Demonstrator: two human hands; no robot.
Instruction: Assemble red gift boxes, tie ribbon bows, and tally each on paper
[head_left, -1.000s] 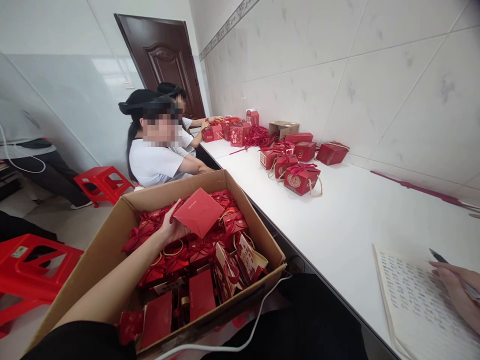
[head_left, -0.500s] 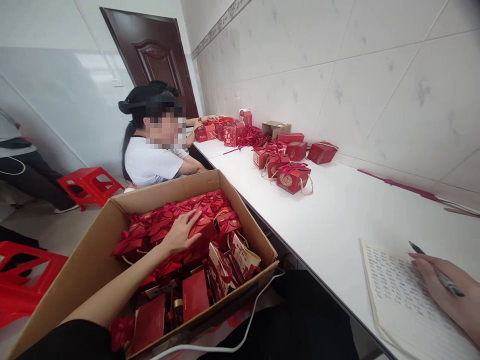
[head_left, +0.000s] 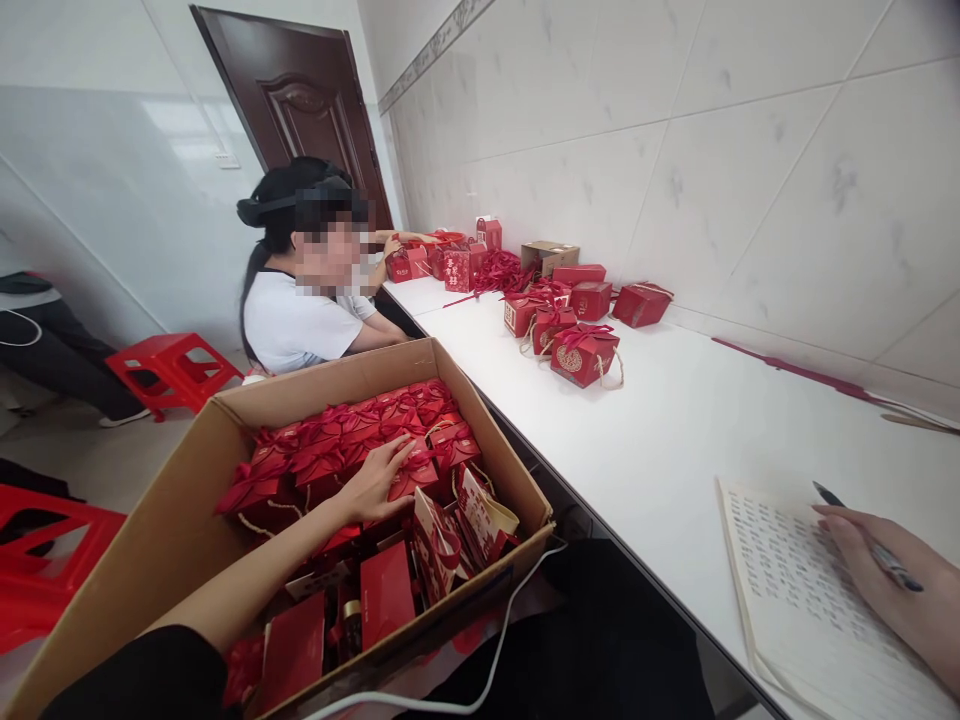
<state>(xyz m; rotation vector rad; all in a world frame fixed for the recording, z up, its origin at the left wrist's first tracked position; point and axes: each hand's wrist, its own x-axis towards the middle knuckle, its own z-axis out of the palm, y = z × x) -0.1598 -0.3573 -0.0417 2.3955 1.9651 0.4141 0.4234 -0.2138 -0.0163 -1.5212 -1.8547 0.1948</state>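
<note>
My left hand (head_left: 373,487) reaches into a cardboard carton (head_left: 495,430). Its fingers are spread and rest against a red gift box (head_left: 414,478) with a ribbon on top; I see no firm grip around it. Rows of similar ribboned red boxes (head_left: 330,450) sit beyond the hand. Closer to me in the carton are flatter red boxes (head_left: 386,592) and red-and-white patterned paper boxes (head_left: 480,515). On the table at the right, my right hand (head_left: 885,575) is closed around a dark pen (head_left: 874,550). That hand lies on a notebook (head_left: 787,585) covered in handwriting.
Several red gift boxes (head_left: 585,355) and a small cardboard box (head_left: 550,258) stand on the white table (head_left: 675,430) along the wall. A person (head_left: 300,315) sits beyond the carton. Red stools (head_left: 172,365) stand at left. A white cable (head_left: 499,640) passes the carton's near side.
My left hand has shifted slightly right and down with its fingers still spread. The box beneath it now shows its ribboned top instead of a plain red face. My right hand keeps the pen.
</note>
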